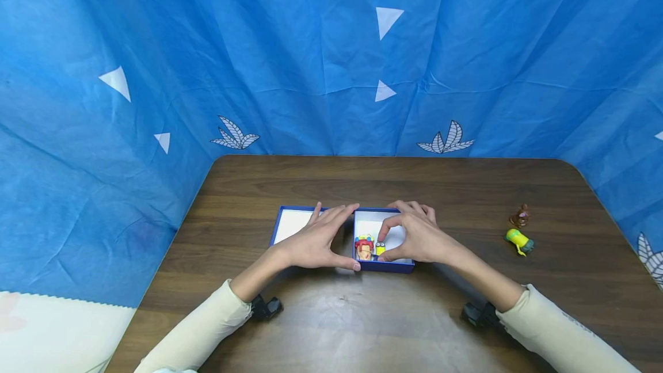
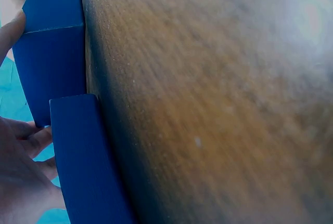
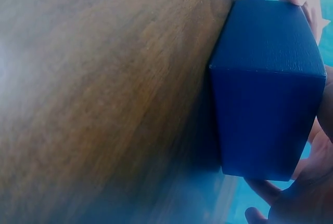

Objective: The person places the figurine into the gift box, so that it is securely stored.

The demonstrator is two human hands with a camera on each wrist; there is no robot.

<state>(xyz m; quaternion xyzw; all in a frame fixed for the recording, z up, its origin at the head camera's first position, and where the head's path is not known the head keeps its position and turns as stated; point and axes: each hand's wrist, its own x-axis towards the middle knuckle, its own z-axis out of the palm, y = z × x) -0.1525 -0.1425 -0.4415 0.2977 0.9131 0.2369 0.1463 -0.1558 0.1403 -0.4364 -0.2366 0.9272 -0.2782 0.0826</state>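
Observation:
A blue box [image 1: 385,267] with a white inside stands on the table, its top off. My left hand [image 1: 321,240] spans its left side and holds it, thumb at the near corner and fingertips at the far one. Inside lie a red, tan and yellow toy figure [image 1: 365,247] and a small yellow goggle-eyed figure [image 1: 380,248]. Reaching in from the right, my right hand [image 1: 419,235] pinches the small yellow figure between thumb and forefinger. The blue lid [image 1: 292,223], white inside up, lies left of the box, partly hidden under my left hand; its blue side [image 2: 86,161] shows in the left wrist view.
On the right of the wooden table [image 1: 331,327] lie a yellow and green toy figure [image 1: 519,242] and, just behind it, a small brown figurine [image 1: 520,216]. A blue patterned curtain [image 1: 321,62] hangs along the table's back and sides.

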